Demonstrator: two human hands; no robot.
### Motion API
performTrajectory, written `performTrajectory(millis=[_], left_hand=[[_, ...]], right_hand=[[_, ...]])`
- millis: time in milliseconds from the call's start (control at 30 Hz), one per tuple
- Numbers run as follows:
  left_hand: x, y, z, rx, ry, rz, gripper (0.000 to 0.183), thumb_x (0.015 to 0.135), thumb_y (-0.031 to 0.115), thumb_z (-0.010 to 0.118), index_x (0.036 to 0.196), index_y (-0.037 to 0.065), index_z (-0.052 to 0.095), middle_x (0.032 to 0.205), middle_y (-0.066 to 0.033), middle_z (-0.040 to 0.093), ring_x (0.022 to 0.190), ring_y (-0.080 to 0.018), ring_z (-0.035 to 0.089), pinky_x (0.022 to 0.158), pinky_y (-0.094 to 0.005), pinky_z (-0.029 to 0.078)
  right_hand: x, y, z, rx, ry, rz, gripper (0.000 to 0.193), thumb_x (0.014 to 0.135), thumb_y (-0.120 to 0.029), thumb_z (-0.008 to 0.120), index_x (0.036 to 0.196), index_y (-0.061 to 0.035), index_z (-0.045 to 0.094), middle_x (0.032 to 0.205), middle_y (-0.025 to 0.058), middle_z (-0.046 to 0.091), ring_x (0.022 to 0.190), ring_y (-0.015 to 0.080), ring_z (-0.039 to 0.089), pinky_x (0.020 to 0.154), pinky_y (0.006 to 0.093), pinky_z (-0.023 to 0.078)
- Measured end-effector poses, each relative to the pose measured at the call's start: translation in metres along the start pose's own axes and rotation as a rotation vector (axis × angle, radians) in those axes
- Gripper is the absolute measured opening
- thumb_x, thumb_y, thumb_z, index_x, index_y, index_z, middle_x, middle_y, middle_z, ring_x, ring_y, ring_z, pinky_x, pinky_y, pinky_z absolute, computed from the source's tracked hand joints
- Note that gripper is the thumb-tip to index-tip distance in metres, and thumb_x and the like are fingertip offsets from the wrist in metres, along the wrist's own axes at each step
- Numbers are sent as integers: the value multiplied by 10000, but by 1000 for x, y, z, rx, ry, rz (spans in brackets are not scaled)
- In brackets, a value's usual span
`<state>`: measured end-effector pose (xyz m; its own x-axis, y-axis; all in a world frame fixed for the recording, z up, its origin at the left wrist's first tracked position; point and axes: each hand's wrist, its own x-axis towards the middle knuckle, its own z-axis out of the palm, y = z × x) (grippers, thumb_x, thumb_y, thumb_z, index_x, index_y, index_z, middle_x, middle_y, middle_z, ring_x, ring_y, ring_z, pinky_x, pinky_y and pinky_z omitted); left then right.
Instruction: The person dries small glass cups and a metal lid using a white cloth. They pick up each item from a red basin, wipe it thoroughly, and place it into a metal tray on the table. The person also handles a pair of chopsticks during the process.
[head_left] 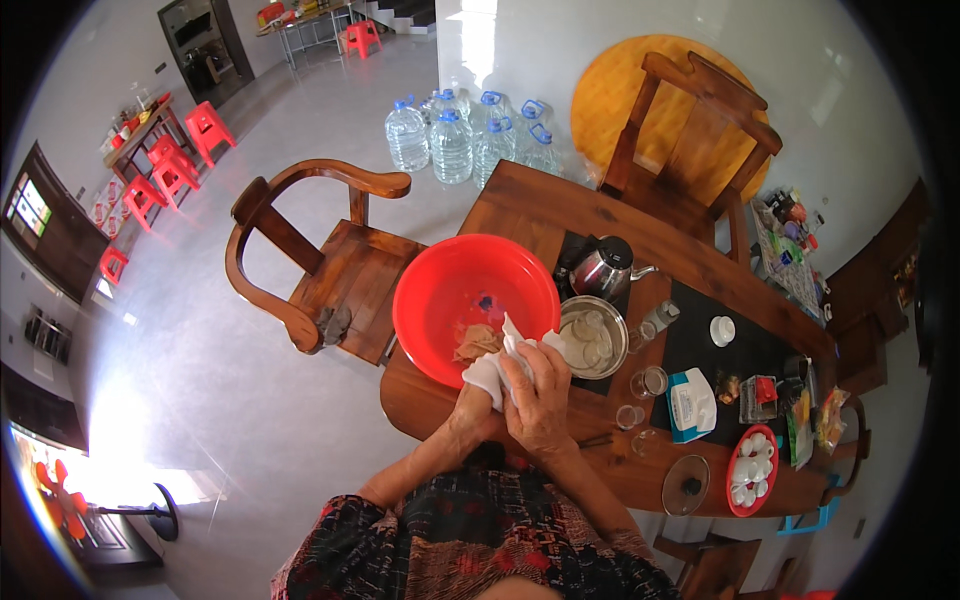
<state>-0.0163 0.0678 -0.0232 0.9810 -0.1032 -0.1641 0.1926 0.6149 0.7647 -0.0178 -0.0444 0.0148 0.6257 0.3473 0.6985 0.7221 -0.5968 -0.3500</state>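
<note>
A crumpled white cloth (487, 374) is bunched between my two hands, over the near rim of a big red basin (420, 290). My right hand (541, 402) presses on it from above with bent fingers. Under and beside it, my left hand (472, 410) grips the other side, its fingers mostly hidden by the cloth. Inside the basin lies a wet brownish cloth (480, 343), close to the white one. Right of the basin stands a steel bowl (623, 357) with several clear round glass pieces in it.
A steel kettle (606, 265), a glass jar (660, 316), small glasses (652, 381), a tissue pack (692, 405), a glass lid (685, 486) and a red tray (736, 462) of white cups share the wooden table (540, 215). Wooden chairs (350, 270) and water bottles (452, 148) stand beyond.
</note>
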Motion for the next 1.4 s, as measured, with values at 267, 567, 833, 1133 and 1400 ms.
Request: performTrajectory(millis=[267,567,833,1133,1400], left_hand=[[-9,-3,10,-327,-30,-118,272,932,245,497,1127,58,527,1104,-38,566,1030,-161,560,902,-315,458],[4,-22,-9,-355,-183,-129,311,949,271,450,1159,53,524,1131,-84,577,1060,-217,560,929,-376,451],[4,-7,0,-462,-124,-293,293,968,240,441,1206,76,486,1169,-68,556,1082,-208,556,938,-358,472],[-1,-8,5,-348,-140,-335,354,954,250,477,1251,58,459,1232,-91,535,1107,-211,549,963,-376,452],[3,-21,2,-303,104,-259,317,969,202,388,1229,42,472,1152,-96,556,1064,-250,558,900,-408,488]], right_hand=[[12,25,-15,464,-182,288,284,732,-21,617,1012,-34,575,1009,125,530,944,265,533,832,366,431],[-15,26,10,750,197,868,275,910,-81,494,1163,21,521,1075,164,567,983,212,552,881,329,436],[-15,24,0,479,61,271,447,720,-43,697,1140,-29,544,1155,149,493,1073,297,485,936,371,395],[-21,52,-4,1260,-62,618,218,866,-171,629,1018,-19,592,999,36,564,917,94,523,813,249,426],[-10,32,0,408,24,478,227,830,-123,616,1031,-20,590,988,97,576,927,217,540,811,351,436]])
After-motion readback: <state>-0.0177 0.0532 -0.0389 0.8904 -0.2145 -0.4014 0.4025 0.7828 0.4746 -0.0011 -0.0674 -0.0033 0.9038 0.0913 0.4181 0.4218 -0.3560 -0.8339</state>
